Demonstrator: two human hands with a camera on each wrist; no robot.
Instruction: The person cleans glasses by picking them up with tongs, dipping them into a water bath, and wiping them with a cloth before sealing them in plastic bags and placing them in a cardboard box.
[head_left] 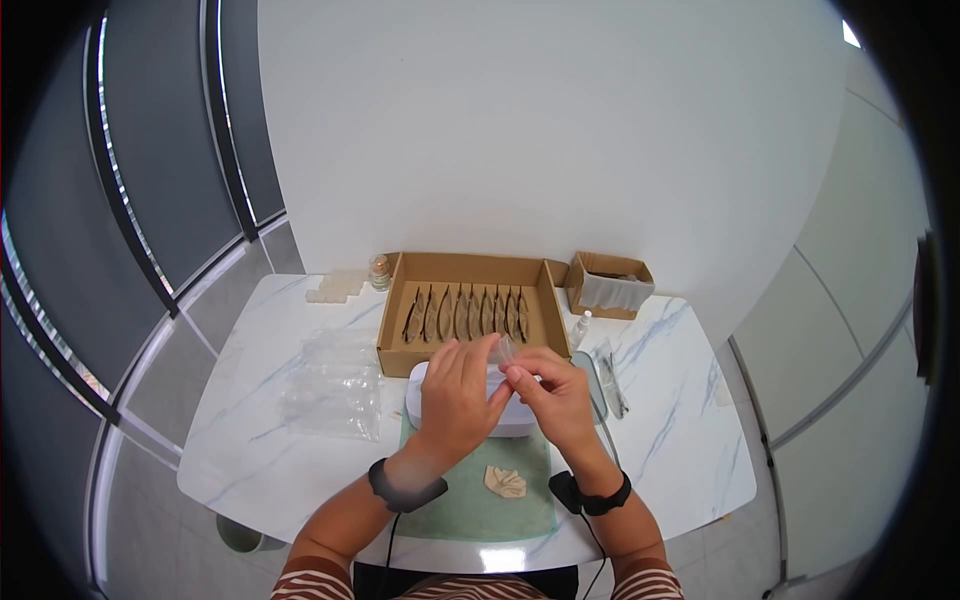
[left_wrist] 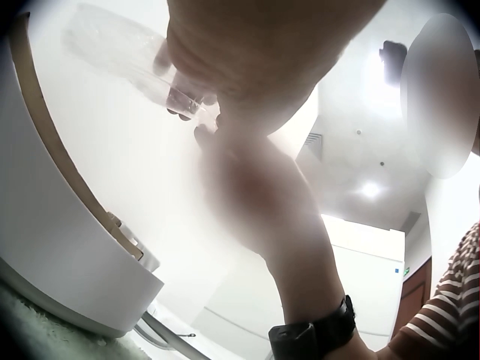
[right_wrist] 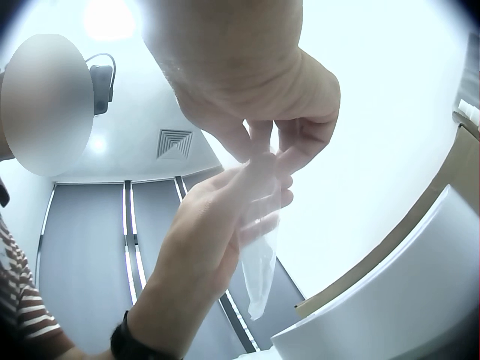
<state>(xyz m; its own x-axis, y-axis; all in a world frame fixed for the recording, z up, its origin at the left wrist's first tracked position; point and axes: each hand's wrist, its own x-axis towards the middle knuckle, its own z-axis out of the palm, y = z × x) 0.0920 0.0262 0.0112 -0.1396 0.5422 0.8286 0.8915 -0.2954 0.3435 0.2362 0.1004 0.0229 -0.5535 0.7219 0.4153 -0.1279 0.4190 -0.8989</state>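
A small clear plastic bag (head_left: 504, 350) is held up between both hands, over a white round-edged appliance (head_left: 518, 424). My right hand (head_left: 558, 398) pinches the bag's edge between thumb and fingers. On its other side my left hand (head_left: 458, 392) holds the bag, thumb and fingers around the film. In the right wrist view the bag (right_wrist: 259, 274) hangs down narrow and limp past the left fingers. The left wrist view shows the bag (left_wrist: 112, 56) stretching out beyond the fingertips.
Behind the appliance, a cardboard box (head_left: 390, 345) holds several slim brownish items in a row. Clear bags (head_left: 335, 400) lie left. A beige cloth (head_left: 506, 482) rests on a green mat (head_left: 475, 515). To the right are a small bottle (head_left: 582, 328) and a smaller box (head_left: 600, 308).
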